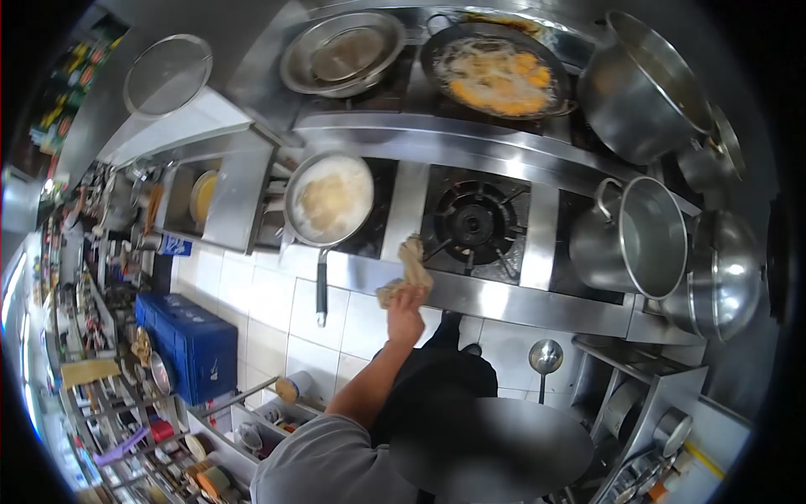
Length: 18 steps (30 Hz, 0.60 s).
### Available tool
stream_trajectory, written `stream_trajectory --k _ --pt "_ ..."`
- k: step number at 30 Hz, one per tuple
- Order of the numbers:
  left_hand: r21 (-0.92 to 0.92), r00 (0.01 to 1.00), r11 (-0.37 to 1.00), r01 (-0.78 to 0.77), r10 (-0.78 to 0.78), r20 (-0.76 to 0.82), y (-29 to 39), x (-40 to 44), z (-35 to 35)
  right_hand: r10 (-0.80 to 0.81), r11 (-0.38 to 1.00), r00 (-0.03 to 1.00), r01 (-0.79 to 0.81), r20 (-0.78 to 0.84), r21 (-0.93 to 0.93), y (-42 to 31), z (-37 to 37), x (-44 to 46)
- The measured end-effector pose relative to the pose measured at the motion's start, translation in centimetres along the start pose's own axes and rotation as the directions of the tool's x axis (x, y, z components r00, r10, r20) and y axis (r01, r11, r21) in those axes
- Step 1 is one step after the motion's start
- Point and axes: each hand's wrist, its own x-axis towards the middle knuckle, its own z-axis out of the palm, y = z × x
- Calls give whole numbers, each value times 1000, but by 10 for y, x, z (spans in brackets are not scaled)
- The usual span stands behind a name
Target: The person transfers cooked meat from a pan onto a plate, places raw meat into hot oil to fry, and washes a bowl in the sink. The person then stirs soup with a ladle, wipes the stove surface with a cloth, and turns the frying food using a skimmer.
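My left hand [405, 312] is closed round a beige cloth [413, 267] at the front edge of the steel stove [495, 299]. The cloth's upper end lies on the steel strip left of a bare black burner [473, 223]. To the left of the hand, a long-handled pan [328, 200] holds pale, foamy liquid; its black handle sticks out past the stove edge. My right hand does not show.
Behind, a wok [428, 59] holds orange pieces in bubbling oil beside a metal bowl [294, 67]. Large pots [592, 252] stand right. A ladle [546, 357] hangs below. A blue crate [189, 346] and shelving are at left.
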Motion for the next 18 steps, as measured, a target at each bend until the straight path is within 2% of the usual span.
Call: stream_trajectory --k 2,3,5,6,8,9,11,12,13,14,15,16,17,18 --pt "-42 994 999 12 -7 113 9 -11 -10 -6 999 999 7 46 -33 -10 5 6" --pt "-37 994 999 28 -24 104 7 -13 -17 41 999 998 -43 44 30 -19 9 2" --pt "22 979 996 -89 84 185 -4 -15 -23 94 991 995 -96 28 95 -29 19 -4" --pt "17 981 997 -79 74 177 -14 -18 -24 79 995 997 -79 9 57 -29 23 -6" --pt "72 959 987 -142 119 257 -45 -19 -22 45 998 998 -47 -41 -41 -26 27 -12" --pt "86 959 990 -108 81 272 -63 -18 -23 34 996 997 -39 -67 -79 -19 26 -14" --pt "207 974 978 -18 -30 226 -109 -11 -24 0 988 992 -19 -123 -153 -6 26 -18" --pt "254 989 967 -4 -34 145 -138 -8 -24 -17 982 988 -13 -154 -187 2 28 -21" --pt "179 995 984 -3 -15 97 -165 1 -36 -35 974 982 -7 -185 -225 11 32 -24" --pt "188 997 981 41 -53 63 -198 6 -37 -52 964 976 -6 -211 -266 19 38 -29" --pt "342 992 937 71 -102 72 -227 14 -54 -57 959 972 -11 -229 -284 27 46 -32" --pt "258 994 960 106 -108 -7 -275 17 -42 -65 954 968 -11 -243 -298 36 56 -36" --pt "413 986 904 113 -152 63 -297 23 -67 -61 956 966 -15 -250 -291 45 68 -39" --pt "336 990 933 126 -142 24 -337 23 -71 3 987 973 -39 -229 -154 52 81 -41"
